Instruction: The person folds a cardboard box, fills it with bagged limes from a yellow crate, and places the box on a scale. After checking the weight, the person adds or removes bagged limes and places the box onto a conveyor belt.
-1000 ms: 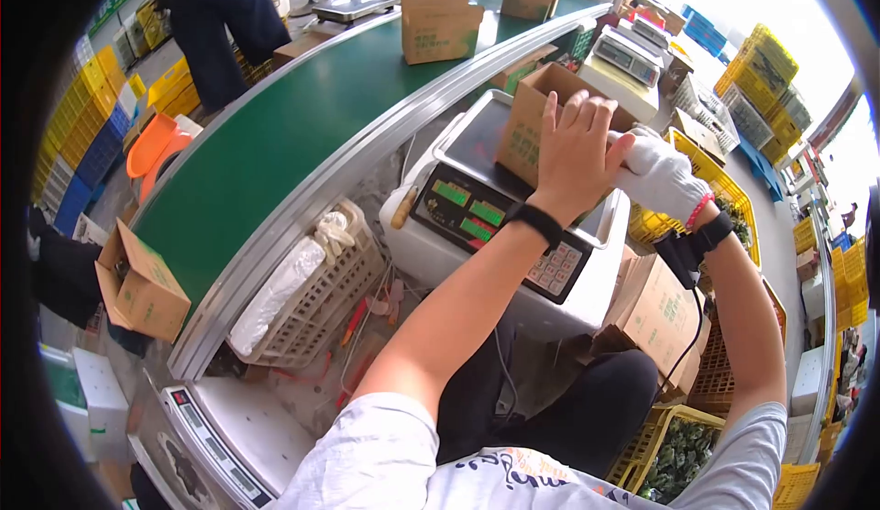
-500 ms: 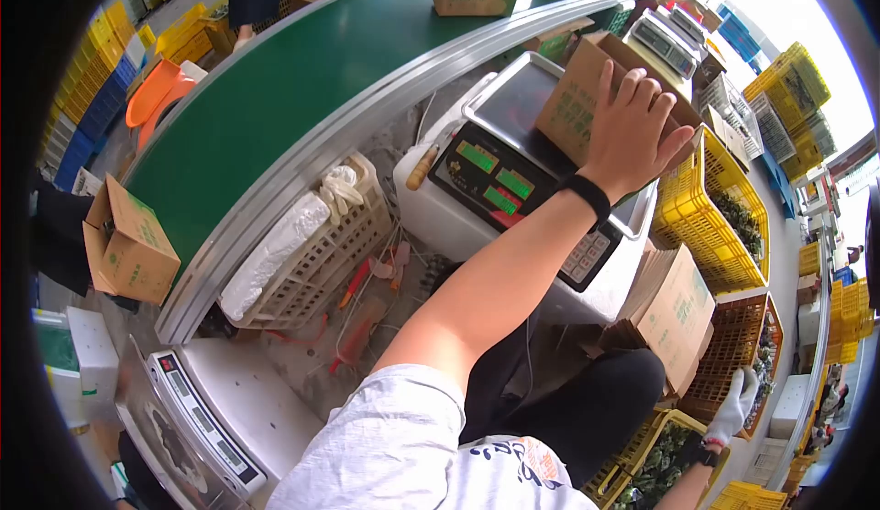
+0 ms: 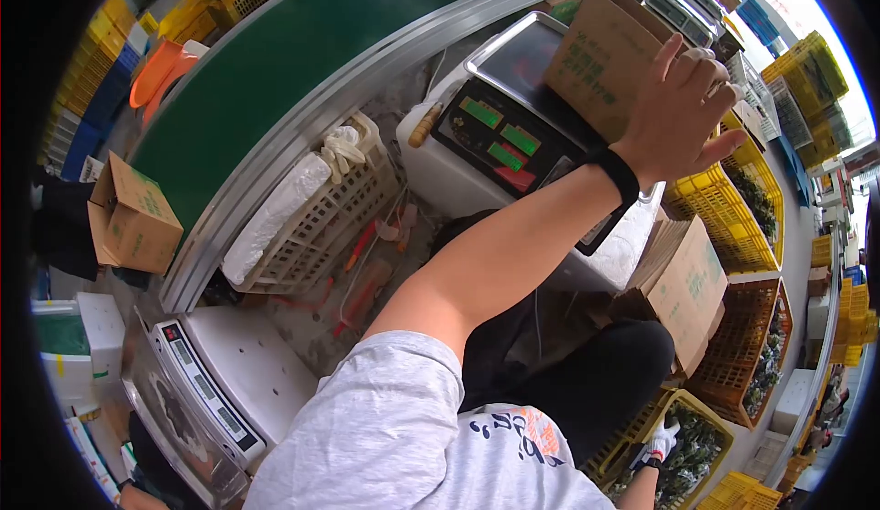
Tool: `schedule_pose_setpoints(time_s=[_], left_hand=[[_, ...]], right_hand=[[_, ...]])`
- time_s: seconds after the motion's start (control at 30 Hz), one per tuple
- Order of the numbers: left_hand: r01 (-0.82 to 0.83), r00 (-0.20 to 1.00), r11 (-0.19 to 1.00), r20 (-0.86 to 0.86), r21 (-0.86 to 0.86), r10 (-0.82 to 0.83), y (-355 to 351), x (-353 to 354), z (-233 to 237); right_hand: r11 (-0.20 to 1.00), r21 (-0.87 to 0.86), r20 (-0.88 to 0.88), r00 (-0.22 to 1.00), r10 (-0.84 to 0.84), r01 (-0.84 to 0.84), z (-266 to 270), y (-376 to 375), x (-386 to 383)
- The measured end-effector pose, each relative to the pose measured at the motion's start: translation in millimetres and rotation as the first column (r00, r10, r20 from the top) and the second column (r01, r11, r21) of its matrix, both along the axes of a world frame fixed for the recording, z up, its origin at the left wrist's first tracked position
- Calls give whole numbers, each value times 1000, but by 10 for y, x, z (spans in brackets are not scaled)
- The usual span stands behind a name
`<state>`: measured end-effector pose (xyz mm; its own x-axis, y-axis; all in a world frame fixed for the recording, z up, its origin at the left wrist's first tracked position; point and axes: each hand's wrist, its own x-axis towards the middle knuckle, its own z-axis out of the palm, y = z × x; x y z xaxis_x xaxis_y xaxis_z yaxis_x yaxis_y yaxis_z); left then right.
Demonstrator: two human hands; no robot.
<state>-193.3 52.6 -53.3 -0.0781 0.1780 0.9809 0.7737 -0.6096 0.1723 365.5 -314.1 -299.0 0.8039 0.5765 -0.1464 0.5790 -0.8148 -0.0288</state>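
Note:
My left hand [image 3: 674, 116], bare with a black wristband, is at the near side of an open cardboard box [image 3: 596, 65]. Its fingers are spread over the box's rim, and the thumb points away to the right. The box stands on the metal pan of a digital scale [image 3: 509, 134] with green-lit displays; my forearm covers part of the keypad. My right hand [image 3: 660, 441], in a white glove with a dark watch at the wrist, is low in a yellow crate [image 3: 720, 450] among dark green, leafy-looking contents [image 3: 687, 469]. Its fingers are too small and partly hidden to read.
A green conveyor belt [image 3: 266, 70] with a metal rail curves along the left. Flattened cartons [image 3: 683, 281] lean beside the scale. A brown crate [image 3: 733, 354] and another yellow crate [image 3: 724, 208] stand at right. A second scale [image 3: 206, 400] sits lower left, near a white crate [image 3: 321, 226].
My left hand has shifted right along the box, which stays on the scale. My right hand has moved from the brown crate down into the lower yellow crate. The view has tilted slightly.

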Motion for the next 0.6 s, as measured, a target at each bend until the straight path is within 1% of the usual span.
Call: schedule_pose_setpoints(time_s=[0.03, 0.07, 0.13, 0.2, 0.27, 0.33, 0.4, 0.43, 0.47, 0.5, 0.53, 0.57, 0.6], left_hand=[[57, 998, 998, 1, 7, -57, -65, 44, -2], [113, 994, 994, 3, 13, -113, -128, 85, -3], [146, 989, 989, -1, 8, -146, -231, 142, -16], [196, 980, 981, -16, -5, -196, -300, 155, -21], [199, 980, 980, -23, -8, -199, -310, 119, -7], [183, 983, 983, 2, 24, -183, -297, 20, 22], [153, 988, 988, 21, 26, -154, -263, -162, 51], [123, 991, 992, 43, 20, -124, -251, -240, 56], [124, 991, 992, 42, 22, -124, -246, -289, 52], [107, 992, 994, 71, 16, -108, -244, -327, 41], [93, 991, 996, 101, 10, -93, -248, -350, 38], [98, 990, 995, 102, 11, -98, -261, -354, 35], [98, 991, 995, 90, 12, -99, -274, -353, 37]], right_hand=[[1000, -10, -44, 999, 11, -12, 48, 12, 20], [1000, -8, -43, 999, 4, -4, 66, 22, 20], [999, -3, -70, 996, 52, -52, 86, 42, 29], [999, -9, -87, 996, 32, -33, 73, 41, 35], [1000, -14, -116, 993, -15, 14, 45, 57, 71], [995, 100, -281, 959, 30, -2, 70, 102, 214], [993, 113, -138, 989, 54, -38, 245, 222, 348], [994, 87, -33, 997, 67, -64, 528, 354, 188], [995, 56, 73, 994, 82, -86, 859, 508, -145], [990, 81, 32, 993, 116, -119, 841, 590, 90], [983, 107, -8, 989, 149, -148, 947, 689, 101], [988, 48, -26, 989, 147, -146, 1040, 738, 89], [991, -46, -34, 992, 122, -123, 1171, 775, -81]])
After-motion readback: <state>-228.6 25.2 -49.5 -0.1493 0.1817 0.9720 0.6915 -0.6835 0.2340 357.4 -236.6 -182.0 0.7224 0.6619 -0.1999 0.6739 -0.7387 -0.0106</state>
